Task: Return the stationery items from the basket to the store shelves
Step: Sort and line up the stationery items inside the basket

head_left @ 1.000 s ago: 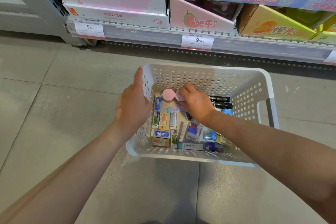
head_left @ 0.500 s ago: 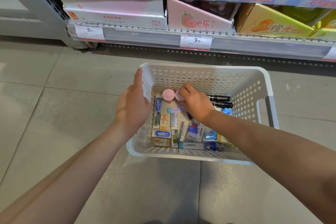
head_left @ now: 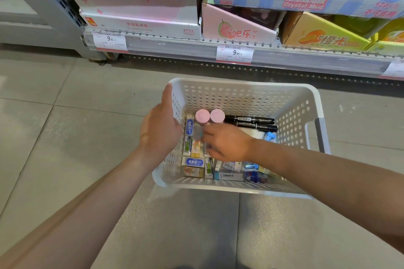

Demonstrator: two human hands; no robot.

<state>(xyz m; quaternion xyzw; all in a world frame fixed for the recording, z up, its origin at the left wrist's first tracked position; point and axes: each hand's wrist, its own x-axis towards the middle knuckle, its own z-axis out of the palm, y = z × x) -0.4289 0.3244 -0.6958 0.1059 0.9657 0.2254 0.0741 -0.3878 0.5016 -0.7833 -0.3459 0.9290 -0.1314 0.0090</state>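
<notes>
A white perforated basket [head_left: 240,82] stands on the floor below the shelves. My left hand [head_left: 159,131] grips its left wall, thumb lying up along the rim. My right hand [head_left: 227,144] is inside the basket, low over the boxed erasers [head_left: 193,162], fingertips blurred and pointing left just below two pink round tubs [head_left: 202,116]. Whether the fingers hold anything is hidden. Two black markers [head_left: 251,123] lie against the far wall to the right of the tubs. More small packets lie under my right forearm.
The bottom store shelf [head_left: 175,45] runs across the top, with price tags [head_left: 235,53] on its edge and display boxes of slime and crystal mud [head_left: 303,2] on it. Grey floor tiles [head_left: 65,137] surround the basket.
My right hand has left the right pink tub and slid down and left over the erasers. Both tubs now show fully. My left hand stays on the basket wall.
</notes>
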